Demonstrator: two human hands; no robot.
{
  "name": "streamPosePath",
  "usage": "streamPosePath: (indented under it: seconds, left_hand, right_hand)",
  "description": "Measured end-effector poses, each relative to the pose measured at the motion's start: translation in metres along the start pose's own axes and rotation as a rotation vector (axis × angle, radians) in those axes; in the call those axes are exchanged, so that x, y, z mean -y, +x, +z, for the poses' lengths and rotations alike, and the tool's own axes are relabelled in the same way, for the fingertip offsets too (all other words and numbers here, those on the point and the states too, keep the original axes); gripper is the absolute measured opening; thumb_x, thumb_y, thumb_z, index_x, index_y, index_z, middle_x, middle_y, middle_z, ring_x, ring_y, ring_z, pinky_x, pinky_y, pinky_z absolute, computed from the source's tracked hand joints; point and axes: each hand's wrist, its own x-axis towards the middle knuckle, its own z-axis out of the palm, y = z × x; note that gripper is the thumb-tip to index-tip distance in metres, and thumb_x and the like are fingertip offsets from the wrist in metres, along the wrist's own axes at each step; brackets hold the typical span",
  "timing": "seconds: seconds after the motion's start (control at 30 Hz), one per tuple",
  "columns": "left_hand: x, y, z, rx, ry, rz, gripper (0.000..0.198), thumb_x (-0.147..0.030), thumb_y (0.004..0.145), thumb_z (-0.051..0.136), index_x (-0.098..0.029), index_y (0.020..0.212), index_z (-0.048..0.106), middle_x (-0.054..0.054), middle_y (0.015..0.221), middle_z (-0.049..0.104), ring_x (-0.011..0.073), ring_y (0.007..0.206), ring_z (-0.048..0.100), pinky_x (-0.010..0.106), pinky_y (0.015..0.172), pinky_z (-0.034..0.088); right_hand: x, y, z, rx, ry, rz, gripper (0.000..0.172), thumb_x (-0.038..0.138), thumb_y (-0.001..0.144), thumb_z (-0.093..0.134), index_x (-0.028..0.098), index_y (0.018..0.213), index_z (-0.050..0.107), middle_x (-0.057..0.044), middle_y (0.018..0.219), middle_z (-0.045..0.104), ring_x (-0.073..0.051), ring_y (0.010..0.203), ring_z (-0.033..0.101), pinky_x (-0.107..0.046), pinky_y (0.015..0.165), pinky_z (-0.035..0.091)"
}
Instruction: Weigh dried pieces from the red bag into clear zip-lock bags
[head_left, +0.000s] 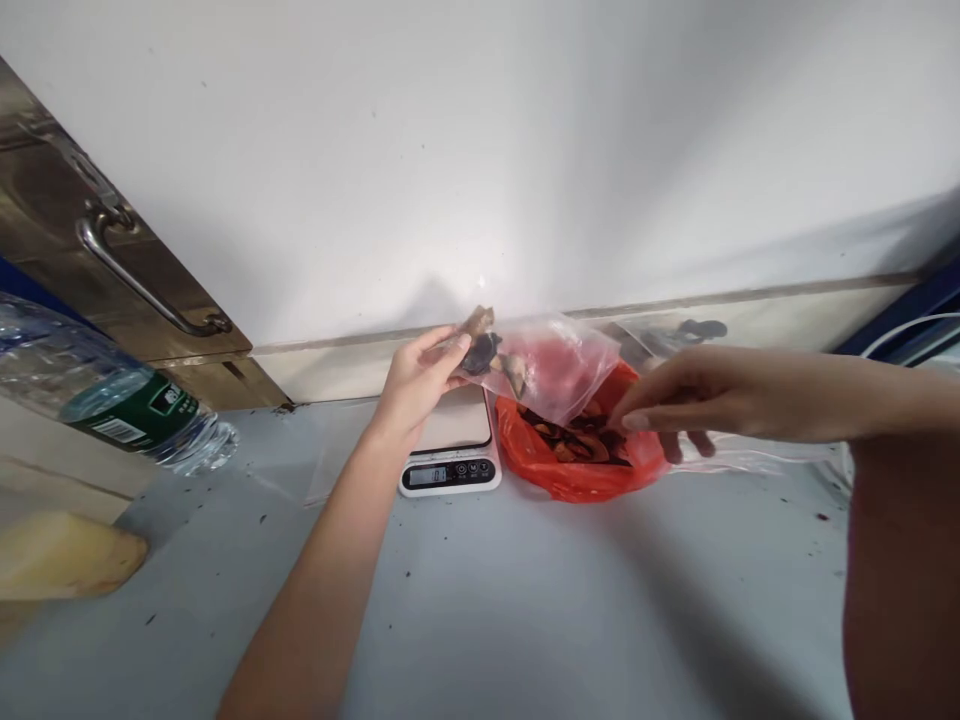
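head view: left hand (420, 375) raised over the far middle of the counter (525, 600), fingers closed in a pinch on the left edge of a clear plastic bag (551, 372), with a brownish dried piece (478, 320) sticking up just above the fingertips. the bag hangs in the air, a few dark dried pieces inside at its left end, its right end drooping over a red plastic bag (577, 470). red bag sits open on the counter, right of a small digital scale (452, 450), touching or nearly touching it; dark and orange dried pieces inside. scale display lit, digits too blurred to read. right hand (675, 405) comes in from the right, palm down, fingers loosely bent and partly spread, tips at the mouth of the red bag and at the clear bag's lower right edge; cannot tell whether it grips anything. more clear plastic lies flat right of the red bag, under the right hand. near left: a water bottle (112, 400) with green label, tilted, and a pale yellow object (67, 555) at the frame edge. far left, a metal door handle (142, 275). dark crumbs scattered on the counter.
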Motion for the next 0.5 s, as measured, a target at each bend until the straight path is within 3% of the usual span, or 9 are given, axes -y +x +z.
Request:
streamPosePath:
  seconds: [0.1, 0.23, 0.37, 0.43, 0.5]
  left_hand:
    - [-0.002, 0.001, 0.01, 0.039, 0.094, 0.085, 0.028, -0.033, 0.082, 0.085, -0.015, 0.103, 0.08, 0.01, 0.106, 0.082, 0.0239, 0.1, 0.076, 0.035, 0.088, 0.061]
    - [-0.003, -0.001, 0.02, 0.108, 0.156, 0.24, 0.029, -0.042, 0.081, 0.085, -0.018, 0.097, 0.084, 0.009, 0.106, 0.082, 0.0277, 0.108, 0.075, 0.04, 0.098, 0.059]
    - [-0.01, -0.007, 0.026, 0.103, 0.152, 0.335, 0.027, -0.044, 0.081, 0.084, -0.021, 0.096, 0.085, 0.007, 0.108, 0.082, 0.0283, 0.111, 0.074, 0.043, 0.102, 0.058]
    - [-0.015, -0.01, 0.028, 0.087, 0.139, 0.368, 0.023, -0.041, 0.083, 0.083, -0.022, 0.096, 0.086, 0.006, 0.107, 0.083, 0.0274, 0.11, 0.075, 0.042, 0.102, 0.058]
    - [-0.02, -0.014, 0.029, 0.071, 0.115, 0.403, 0.018, -0.038, 0.085, 0.083, -0.022, 0.094, 0.086, 0.006, 0.106, 0.082, 0.0264, 0.11, 0.075, 0.041, 0.102, 0.057]
  right_hand:
    - [-0.006, -0.011, -0.01, 0.128, -0.003, 0.079, 0.056, 0.077, 0.077, 0.07, 0.023, 0.064, 0.075, -0.008, 0.064, 0.066, -0.022, 0.061, 0.062, -0.033, 0.054, 0.047]
    - [-0.01, -0.012, -0.014, 0.031, -0.067, 0.117, 0.056, 0.079, 0.076, 0.069, 0.025, 0.064, 0.072, -0.007, 0.067, 0.065, -0.023, 0.064, 0.06, -0.035, 0.056, 0.045]
    - [-0.008, -0.007, -0.013, -0.117, -0.208, 0.27, 0.049, 0.069, 0.077, 0.075, 0.025, 0.057, 0.063, -0.004, 0.063, 0.059, -0.018, 0.054, 0.049, -0.034, 0.05, 0.035]
    - [-0.007, -0.005, -0.011, -0.2, -0.233, 0.308, 0.038, 0.062, 0.073, 0.081, 0.026, 0.068, 0.069, -0.006, 0.07, 0.066, -0.021, 0.059, 0.055, -0.035, 0.051, 0.04]
    - [-0.006, -0.001, -0.008, -0.278, -0.185, 0.236, 0.037, 0.055, 0.066, 0.087, 0.026, 0.086, 0.076, -0.008, 0.084, 0.074, -0.025, 0.068, 0.064, -0.037, 0.056, 0.047]
